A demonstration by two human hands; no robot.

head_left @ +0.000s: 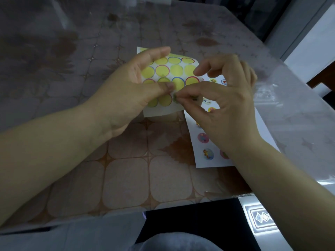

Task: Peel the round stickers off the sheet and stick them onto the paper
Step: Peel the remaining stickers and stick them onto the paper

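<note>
My left hand holds the sticker sheet up off the table, thumb pressed on its front and fingers behind. The sheet shows several yellow circles with coloured rims. My right hand pinches a round sticker at the sheet's lower right edge between thumb and forefinger. Under my right hand the white paper lies flat on the table, with several colourful round stickers stuck on it, such as a pink one.
The table is covered by a patterned cloth under clear plastic. Its near edge runs across the bottom of the view. A crumpled clear plastic bag lies to the right of the paper.
</note>
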